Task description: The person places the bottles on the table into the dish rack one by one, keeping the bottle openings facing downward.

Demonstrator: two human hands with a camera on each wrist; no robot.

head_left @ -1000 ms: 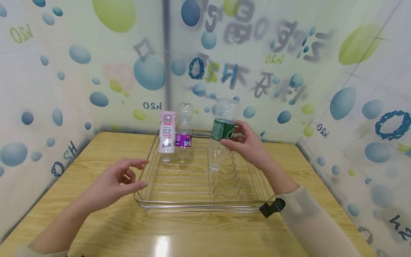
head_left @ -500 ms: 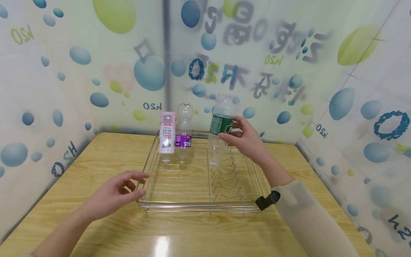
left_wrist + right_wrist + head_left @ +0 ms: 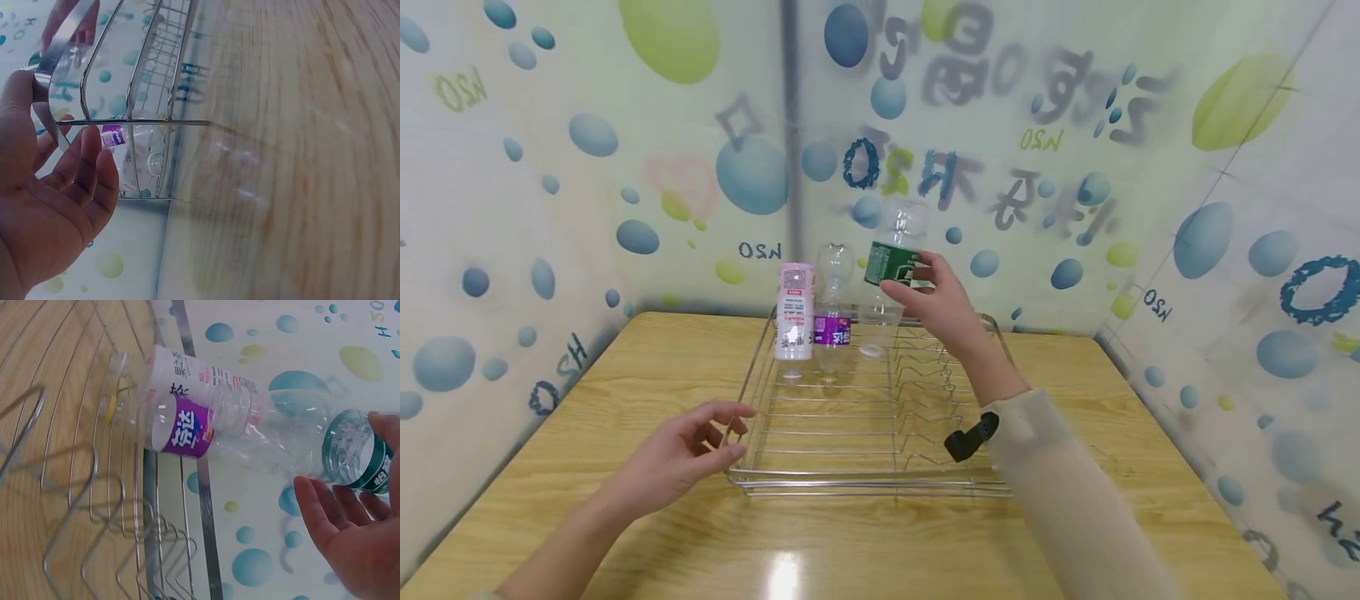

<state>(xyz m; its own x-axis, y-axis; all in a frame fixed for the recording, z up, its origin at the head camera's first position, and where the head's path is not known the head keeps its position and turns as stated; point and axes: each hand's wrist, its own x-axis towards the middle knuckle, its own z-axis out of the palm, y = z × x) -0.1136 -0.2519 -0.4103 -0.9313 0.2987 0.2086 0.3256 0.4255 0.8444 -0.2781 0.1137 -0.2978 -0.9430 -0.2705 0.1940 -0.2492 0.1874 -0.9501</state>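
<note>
In the head view my right hand (image 3: 946, 307) grips an upside-down clear plastic bottle with a green label (image 3: 891, 265), tilted, above the wire dish rack (image 3: 850, 477). Its neck points down towards the rack bars, and whether it touches them I cannot tell. To its left, an upside-down clear bottle with a purple label (image 3: 832, 330) stands in the rack. Beside that one is a pink-and-white wrapped bottle (image 3: 793, 312), also neck down. My left hand (image 3: 53, 206) holds the rack's left rim near the front corner, thumb and curved fingers on either side of it.
The rack sits on a wooden table (image 3: 647, 358). Zigzag wire dividers (image 3: 921, 392) run along its right part. Curtains with blue and green dots (image 3: 700, 208) enclose the table at the back and both sides. A black strap (image 3: 972, 437) hangs at my right sleeve.
My right hand has raised the green-labelled bottle and carried it left, towards the purple-labelled bottle, tilting it more. My left hand has come down slightly onto the rack's left rim.
</note>
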